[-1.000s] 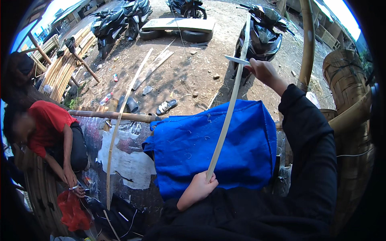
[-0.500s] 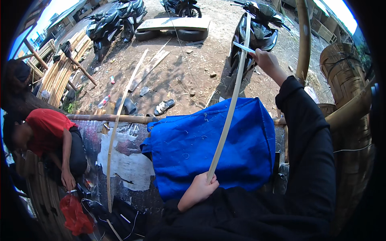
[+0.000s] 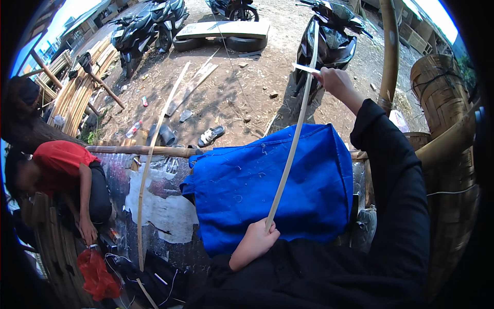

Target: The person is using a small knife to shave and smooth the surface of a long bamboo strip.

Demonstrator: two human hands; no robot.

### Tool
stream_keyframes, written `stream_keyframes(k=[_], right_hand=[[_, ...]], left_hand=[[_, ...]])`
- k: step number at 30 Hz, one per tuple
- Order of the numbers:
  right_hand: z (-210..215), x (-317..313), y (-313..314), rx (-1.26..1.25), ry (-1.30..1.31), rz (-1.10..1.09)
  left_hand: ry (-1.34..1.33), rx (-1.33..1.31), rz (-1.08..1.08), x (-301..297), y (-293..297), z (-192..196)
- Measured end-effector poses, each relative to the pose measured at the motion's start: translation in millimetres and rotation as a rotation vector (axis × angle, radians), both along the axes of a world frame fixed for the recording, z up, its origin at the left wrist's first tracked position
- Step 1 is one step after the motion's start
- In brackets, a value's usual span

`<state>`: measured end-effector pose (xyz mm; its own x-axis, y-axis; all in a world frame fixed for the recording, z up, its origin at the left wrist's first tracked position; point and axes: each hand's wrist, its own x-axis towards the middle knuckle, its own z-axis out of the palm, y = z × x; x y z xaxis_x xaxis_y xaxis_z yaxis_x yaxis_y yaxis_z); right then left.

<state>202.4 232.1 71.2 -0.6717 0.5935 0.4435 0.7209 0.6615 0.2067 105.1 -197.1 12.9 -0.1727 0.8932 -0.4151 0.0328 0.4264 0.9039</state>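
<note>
A long pale bamboo strip point(image 3: 291, 157) runs from my lap away over a blue cloth bag point(image 3: 247, 201) toward a parked motorbike. Close to my body, my left hand point(image 3: 254, 243) is closed round the strip's near end. Out at arm's length, my right hand point(image 3: 337, 84) grips a knife point(image 3: 306, 68); the handle is mostly hidden in the fingers. The blade lies across the strip near its far part and appears to touch it. The blue bag spreads beneath the strip, with pale shavings on it.
A person in a red shirt point(image 3: 62, 164) bends at the left beside a red plastic bag point(image 3: 96, 273). Another bamboo strip point(image 3: 146, 170) lies left of the blue bag. A bamboo pole point(image 3: 389, 51) and a woven bamboo roll point(image 3: 440, 95) stand at right. Beyond is a motorbike point(image 3: 329, 44).
My right hand has come slightly nearer and lower with the knife, and the blade now lies flatter across the strip. My left hand has barely moved.
</note>
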Motion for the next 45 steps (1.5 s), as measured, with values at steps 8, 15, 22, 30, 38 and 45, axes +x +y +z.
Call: stream_keyframes(k=[8,15,22,30,38,45], right_hand=[[0,16,5,-0.041,0.007,0.055],[-11,1,-23,-0.082,-0.055,0.432],[-9,3,-21,-0.021,0.051,0.21],[-20,19,-5,-0.012,0.155,0.182],[-21,30,-3,0.015,0.2,0.164],[-24,23,-24,-0.279,0.524,-0.017]], left_hand=[[-0.007,-0.006,-0.03,-2,0,2],[-0.05,-0.042,-0.054,-5,-5,-4],[-0.104,-0.081,-0.033,-6,-1,-2],[-0.09,-0.07,-0.031,-3,-2,3],[-0.093,-0.097,-0.069,-5,2,3],[-0.615,-0.17,-0.087,-24,10,-5]])
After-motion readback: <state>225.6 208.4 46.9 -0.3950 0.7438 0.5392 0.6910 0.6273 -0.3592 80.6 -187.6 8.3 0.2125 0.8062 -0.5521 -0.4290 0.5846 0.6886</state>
